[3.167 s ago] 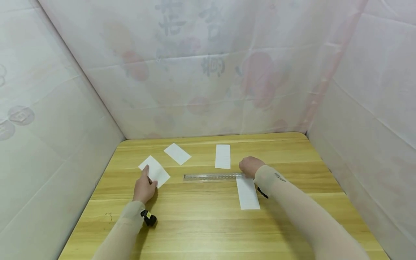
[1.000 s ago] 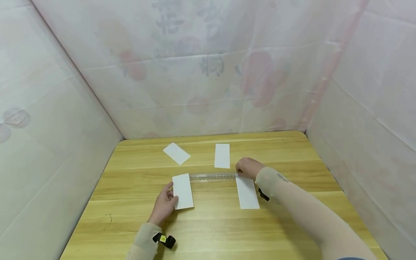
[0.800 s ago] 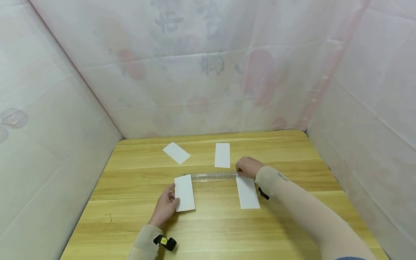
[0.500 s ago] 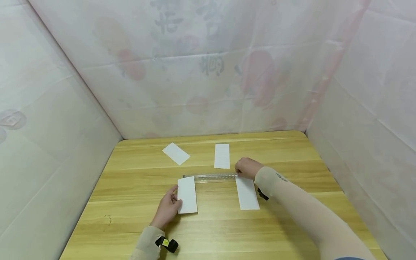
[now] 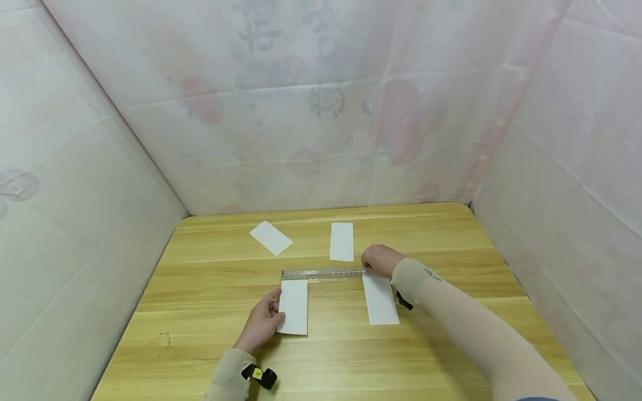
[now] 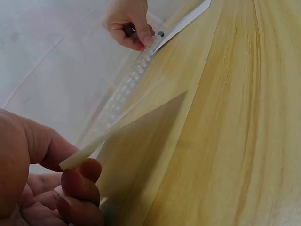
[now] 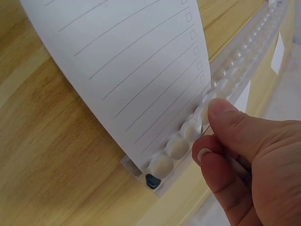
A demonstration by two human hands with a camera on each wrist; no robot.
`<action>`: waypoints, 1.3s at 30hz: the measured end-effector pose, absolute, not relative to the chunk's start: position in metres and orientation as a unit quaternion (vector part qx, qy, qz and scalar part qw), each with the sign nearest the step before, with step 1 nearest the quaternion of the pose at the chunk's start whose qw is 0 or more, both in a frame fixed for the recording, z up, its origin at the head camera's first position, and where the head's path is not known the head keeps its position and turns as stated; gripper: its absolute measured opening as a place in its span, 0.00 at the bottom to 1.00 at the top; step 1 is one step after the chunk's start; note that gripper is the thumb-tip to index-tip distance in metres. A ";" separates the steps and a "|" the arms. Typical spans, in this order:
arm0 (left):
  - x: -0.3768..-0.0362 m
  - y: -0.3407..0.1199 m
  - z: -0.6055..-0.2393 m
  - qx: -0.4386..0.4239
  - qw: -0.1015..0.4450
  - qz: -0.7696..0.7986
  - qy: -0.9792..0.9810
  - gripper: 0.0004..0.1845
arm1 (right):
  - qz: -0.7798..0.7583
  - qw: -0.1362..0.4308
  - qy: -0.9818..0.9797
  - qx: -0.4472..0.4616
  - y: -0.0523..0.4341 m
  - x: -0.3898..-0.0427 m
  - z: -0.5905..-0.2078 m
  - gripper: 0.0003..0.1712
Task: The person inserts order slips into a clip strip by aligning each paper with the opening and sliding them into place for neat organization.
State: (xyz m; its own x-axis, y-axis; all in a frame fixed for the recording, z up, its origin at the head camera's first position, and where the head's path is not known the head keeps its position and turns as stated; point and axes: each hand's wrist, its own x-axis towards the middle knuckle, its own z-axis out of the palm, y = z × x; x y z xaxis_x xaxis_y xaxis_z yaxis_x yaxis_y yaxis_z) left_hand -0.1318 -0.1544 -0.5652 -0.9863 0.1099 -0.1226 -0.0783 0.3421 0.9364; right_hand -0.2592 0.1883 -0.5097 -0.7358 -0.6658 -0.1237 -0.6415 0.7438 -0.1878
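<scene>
Nearest the viewer, a white rectangular paper slip (image 5: 293, 307) is pinched at its left edge by the left hand (image 5: 262, 324), thumb above and curled fingers beneath, as the left wrist view (image 6: 141, 136) shows; the slip lies flat on the pale wooden tabletop (image 5: 331, 362) with its far short edge at, or just under, the left end of the clear plastic ruler with a row of round bubbles (image 5: 323, 274). To the right, a second white lined paper slip (image 5: 380, 299) is laid with its far edge tucked against the ruler's right end, where the right hand (image 5: 380, 260) is clenched on the ruler, thumb and fingertips pressing its edge (image 7: 221, 89). To do the present step well, the left slip would best be slid forward until its short edge meets the ruler squarely, and kept parallel to the lined slip; the ruler would need to be pressed firmly so that it is not nudged askew. Beyond the ruler, a third white paper slip (image 5: 341, 241) is seen lying straight, and a fourth, tilted white paper slip (image 5: 271, 238) lies well apart to the left, near the draped white fabric backdrop (image 5: 321, 111).
</scene>
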 end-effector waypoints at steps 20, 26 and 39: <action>-0.135 -0.157 -0.573 -0.050 0.097 0.613 0.783 0.27 | -0.056 0.092 0.933 -0.344 0.188 -0.260 -0.512 0.14; -0.134 -0.155 -0.574 -0.060 0.091 0.620 0.777 0.28 | -0.065 0.088 0.931 -0.347 0.189 -0.260 -0.512 0.12; -0.135 -0.148 -0.571 -0.074 0.077 0.606 0.788 0.28 | -0.062 0.093 0.933 -0.343 0.190 -0.262 -0.513 0.11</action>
State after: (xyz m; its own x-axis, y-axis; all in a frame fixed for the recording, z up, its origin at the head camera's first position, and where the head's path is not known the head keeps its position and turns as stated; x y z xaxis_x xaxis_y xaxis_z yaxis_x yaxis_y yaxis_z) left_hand -0.1349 -0.1480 -0.5707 -0.9774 -0.0237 -0.2102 -0.2093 0.2540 0.9443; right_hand -0.2616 0.1896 -0.5128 -0.7468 -0.6521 -0.1303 -0.6291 0.7563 -0.1795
